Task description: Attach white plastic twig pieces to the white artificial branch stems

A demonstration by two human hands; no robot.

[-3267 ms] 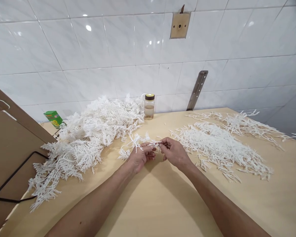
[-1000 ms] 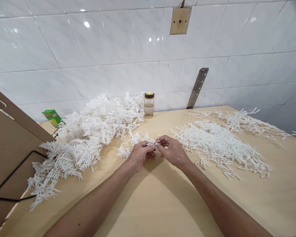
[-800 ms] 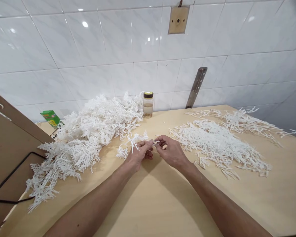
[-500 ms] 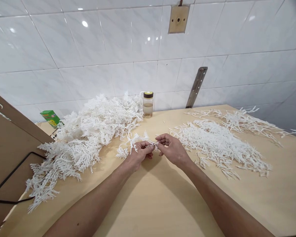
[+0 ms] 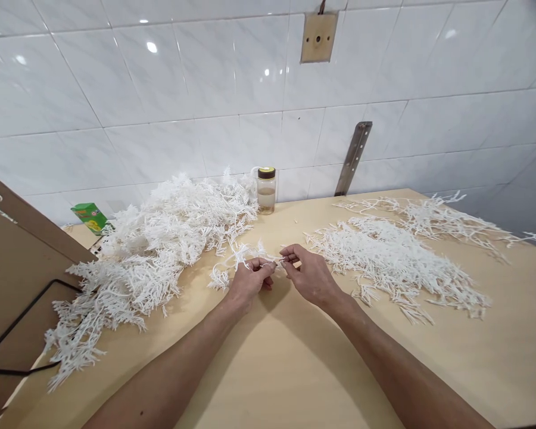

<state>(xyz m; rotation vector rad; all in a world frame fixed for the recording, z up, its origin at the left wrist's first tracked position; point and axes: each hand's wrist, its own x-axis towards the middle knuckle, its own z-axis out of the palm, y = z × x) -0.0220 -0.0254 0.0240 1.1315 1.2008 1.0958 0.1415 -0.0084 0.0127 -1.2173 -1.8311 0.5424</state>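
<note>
Over the middle of the table, my left hand [image 5: 249, 280] is closed on a white artificial branch [image 5: 239, 255], whose leafy sprigs stick out to the left behind the fingers. Close beside it, the thumb and fingertips of my right hand [image 5: 309, 274] pinch the thin right end of the same branch. A big heap of white artificial foliage [image 5: 161, 238] lies left of my hands. To the right is a flatter pile of small white sprigs [image 5: 393, 262]. Bare white stems [image 5: 451, 220] lie behind that pile.
A clear jar with a dark lid [image 5: 266, 192] stands near the tiled wall, partly filled with liquid. At the far left are a green box [image 5: 90, 218] and a brown board [image 5: 22, 268] with a black wire frame [image 5: 18, 322]. A metal bracket [image 5: 354, 158] is against the wall.
My right fingertips have drawn in closer together on the branch end. My hands stay almost in place, and the whole view has shifted slightly.
</note>
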